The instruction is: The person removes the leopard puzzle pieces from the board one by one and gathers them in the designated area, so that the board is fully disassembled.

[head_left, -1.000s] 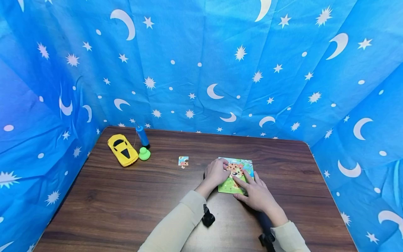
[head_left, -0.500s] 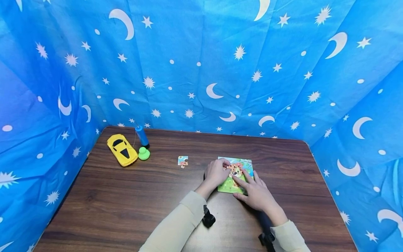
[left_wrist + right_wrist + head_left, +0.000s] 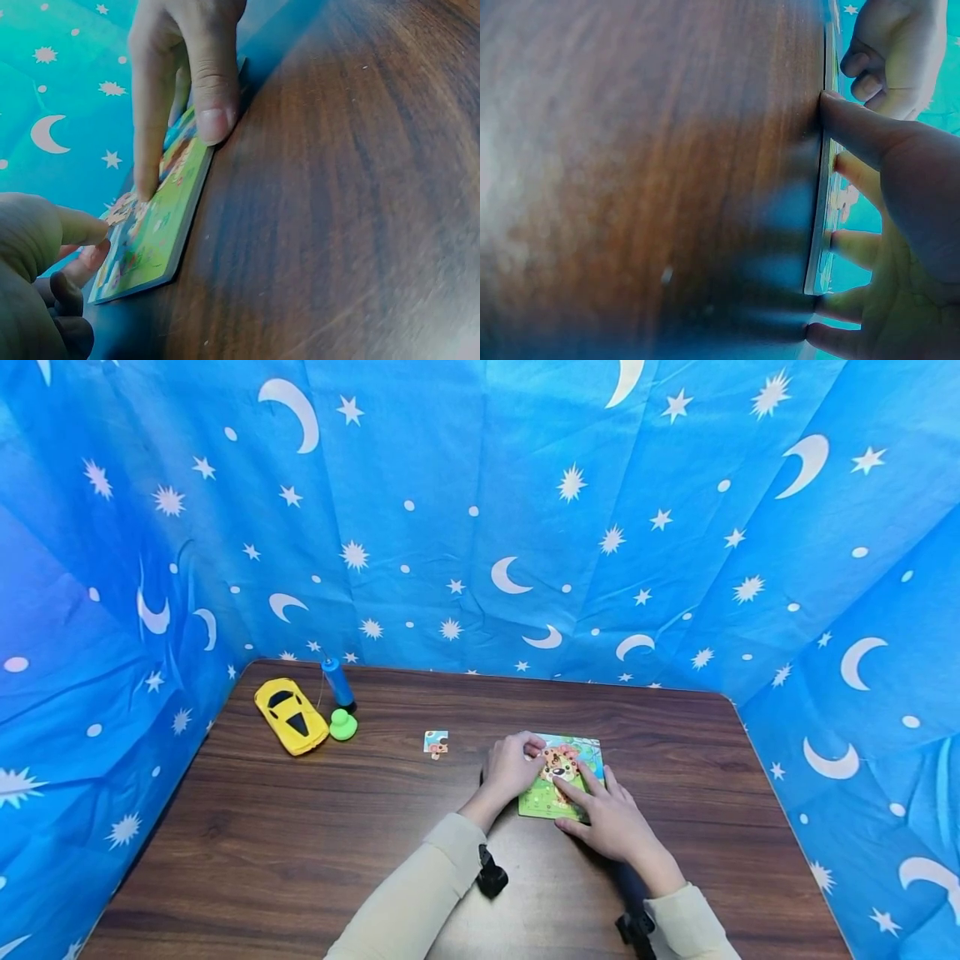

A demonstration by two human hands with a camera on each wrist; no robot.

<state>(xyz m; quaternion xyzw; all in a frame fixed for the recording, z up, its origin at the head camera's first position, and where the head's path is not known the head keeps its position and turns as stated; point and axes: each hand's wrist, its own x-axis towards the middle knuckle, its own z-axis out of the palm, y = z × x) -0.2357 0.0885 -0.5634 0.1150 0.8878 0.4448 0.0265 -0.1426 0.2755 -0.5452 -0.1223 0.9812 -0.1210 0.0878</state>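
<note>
A jigsaw puzzle board (image 3: 536, 804) with a spotted leopard on a green and blue scene lies on the table. My left hand (image 3: 512, 768) is over its upper left part, thumb and fingertips curled together. In the left wrist view they pinch a small puzzle piece (image 3: 118, 213) at the board's surface; the fingers hide much of it. My right hand (image 3: 611, 818) rests spread on the board's right side, its index finger on the leopard and its thumb at the near edge. A loose puzzle piece (image 3: 436, 742) lies left of the board.
On the table (image 3: 300, 843), at the back left, stand a yellow toy car (image 3: 292, 717), a blue cylinder (image 3: 338, 684) with a thin rod on top, and a light green knobbed toy (image 3: 342, 725). A blue star-and-moon curtain (image 3: 420, 543) hangs behind and at both sides.
My left hand has shifted slightly to the left and away from me at the board's upper left. My right hand stays in place, and the loose piece has not moved.
</note>
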